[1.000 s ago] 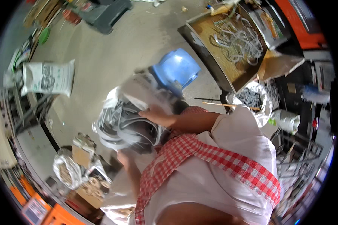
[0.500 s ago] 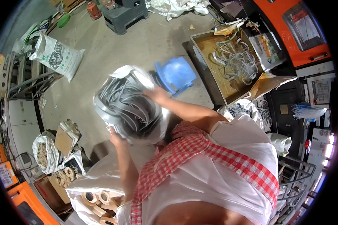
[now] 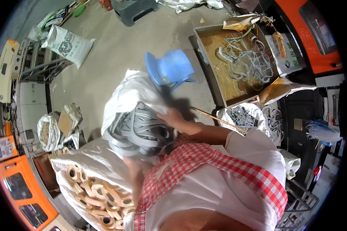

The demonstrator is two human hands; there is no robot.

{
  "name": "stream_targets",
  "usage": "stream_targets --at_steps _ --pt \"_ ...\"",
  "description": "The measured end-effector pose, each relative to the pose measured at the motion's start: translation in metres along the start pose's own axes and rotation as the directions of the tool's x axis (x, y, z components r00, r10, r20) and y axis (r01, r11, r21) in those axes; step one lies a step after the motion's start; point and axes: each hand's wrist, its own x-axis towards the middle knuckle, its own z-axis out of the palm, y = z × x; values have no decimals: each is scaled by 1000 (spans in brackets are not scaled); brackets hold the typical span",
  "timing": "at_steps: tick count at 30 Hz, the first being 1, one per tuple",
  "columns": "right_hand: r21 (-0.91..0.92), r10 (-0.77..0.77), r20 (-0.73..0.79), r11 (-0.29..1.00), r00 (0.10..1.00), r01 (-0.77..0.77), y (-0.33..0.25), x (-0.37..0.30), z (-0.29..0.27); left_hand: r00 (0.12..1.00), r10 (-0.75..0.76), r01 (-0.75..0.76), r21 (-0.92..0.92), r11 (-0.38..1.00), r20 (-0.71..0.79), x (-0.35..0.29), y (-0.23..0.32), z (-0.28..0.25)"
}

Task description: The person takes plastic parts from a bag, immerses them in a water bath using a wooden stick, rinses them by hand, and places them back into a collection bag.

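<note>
Before me a white woven sack (image 3: 124,95) tips its mouth toward my body. Bundled grey curved plastic strips (image 3: 137,131) fill that mouth and bulge out over its near side. My right hand (image 3: 172,118) is closed on the sack's rim at the right, beside the strips. Beneath the near edge of the strips is my left hand (image 3: 137,166); its fingers are blurred and partly hidden. Just below it to the left, a large open white sack (image 3: 92,156) holds many beige ring-ended plastic parts (image 3: 100,194).
A blue plastic stool (image 3: 171,67) stands beyond the sack. At right is a metal-sided tray (image 3: 208,65) with tangled clear strips, and a sack of grey pieces (image 3: 241,117). A thin stick (image 3: 219,120) lies near my right arm. A full white bag (image 3: 69,46) leans at far left.
The sack of grey strips has tipped toward me, its mouth now facing my body. My left hand has moved down and right, under the strips. More of the beige parts shows.
</note>
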Motion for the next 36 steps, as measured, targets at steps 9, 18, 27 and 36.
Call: stream_targets --at_steps 9,18,27,36 --pt "-73 -320 -309 947 896 313 48 -19 21 902 -287 217 -238 947 -321 -6 -31 -12" --pt "-14 -228 -200 973 953 230 82 -79 12 993 -94 87 -91 992 -70 -70 -51 -26" --pt "-109 -198 -331 979 922 171 138 -123 -6 925 -349 327 -158 932 -147 -156 -55 8" --pt "-111 -272 -315 962 909 249 227 -183 -53 960 -219 236 78 969 -173 -205 -153 -17"
